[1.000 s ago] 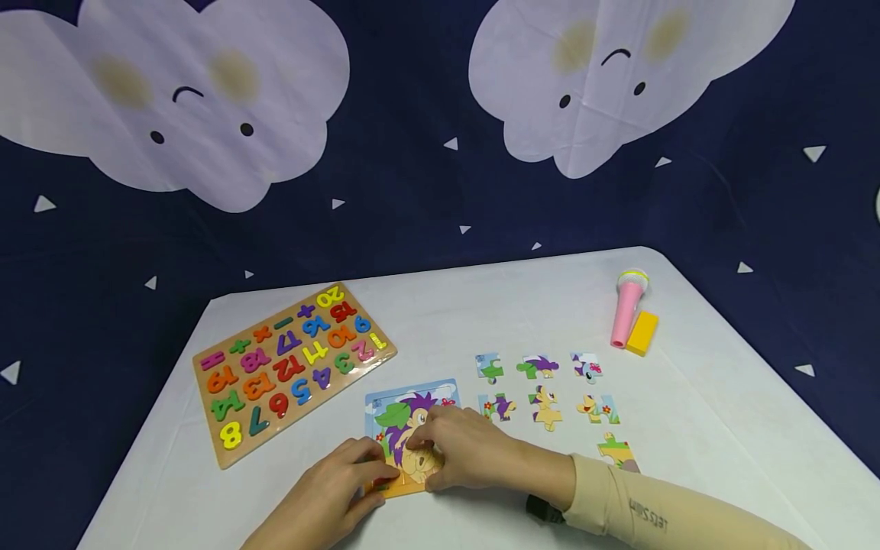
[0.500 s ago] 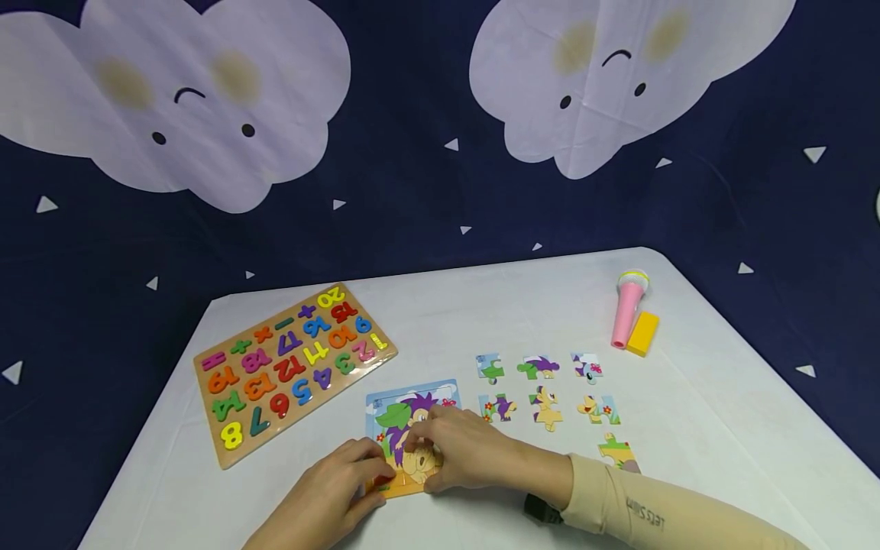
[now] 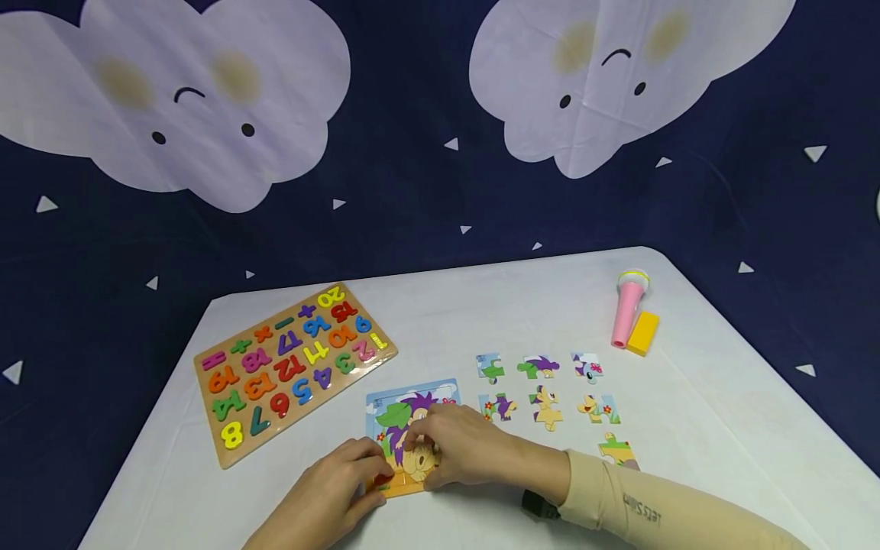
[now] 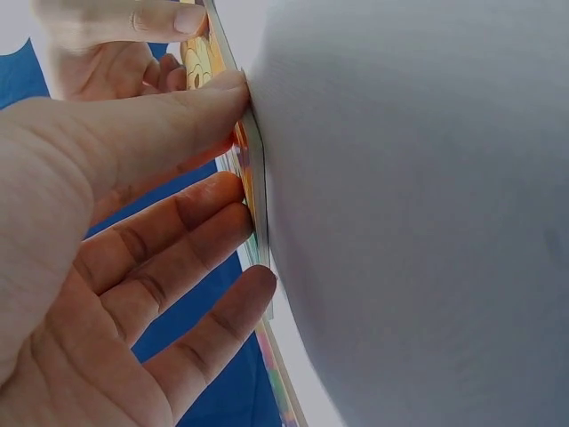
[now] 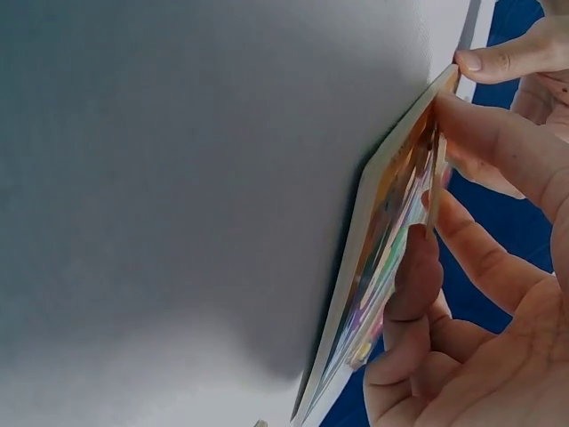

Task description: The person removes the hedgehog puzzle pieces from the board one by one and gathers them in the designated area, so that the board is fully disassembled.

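Observation:
A square jigsaw board (image 3: pixel 412 389) with a purple-haired cartoon picture lies near the front of the table. My left hand (image 3: pixel 344 477) grips its near left corner, thumb at the front edge and fingers bent over the left side. Over the lower right part, my right hand (image 3: pixel 467 447) pinches a thin puzzle piece (image 5: pixel 436 178) between thumb and fingers; the piece is tilted against the board's surface. Its printed face is mostly hidden by the hand. Thumb and fingers of the left hand (image 4: pixel 169 205) also show along the board's edge in the left wrist view.
Several loose pieces, among them one with a purple shape (image 3: pixel 539 367) and a yellow-green one (image 3: pixel 619 451), lie right of the board. A wooden number board (image 3: pixel 296 374) lies left. A pink toy microphone (image 3: pixel 626 309) and yellow block (image 3: pixel 642 334) lie at the far right.
The right forearm and sleeve have shifted very slightly left. Both hands otherwise stay in place at the board.

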